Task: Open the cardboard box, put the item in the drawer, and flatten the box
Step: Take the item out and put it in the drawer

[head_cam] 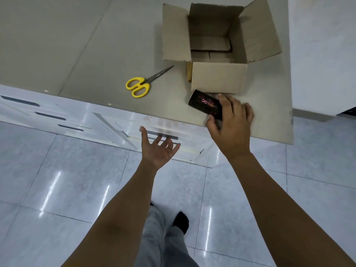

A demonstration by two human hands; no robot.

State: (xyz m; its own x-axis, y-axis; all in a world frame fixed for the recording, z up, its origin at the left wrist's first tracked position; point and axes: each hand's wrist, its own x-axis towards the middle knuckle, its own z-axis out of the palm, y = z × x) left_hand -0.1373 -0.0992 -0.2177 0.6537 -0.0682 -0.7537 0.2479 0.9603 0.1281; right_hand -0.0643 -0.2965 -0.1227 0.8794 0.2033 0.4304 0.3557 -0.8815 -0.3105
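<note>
A brown cardboard box (219, 78) stands on the beige countertop (96, 45) with all its flaps spread open; its inside looks bare. Just in front of it, near the counter's front edge, my right hand (229, 128) grips a small dark item (205, 104) with a pink figure 8 printed on it. My left hand (158, 149) is palm up with fingers spread, holding nothing, right at the dark handle slot of the white drawer (173, 145) under the counter. The drawer front sits flush and shut.
Yellow-handled scissors (143, 83) lie on the counter left of the box. More white drawers (48, 116) with dark slots run along the left. A white wall panel (323, 54) rises at the right. Glossy floor tiles and my legs are below.
</note>
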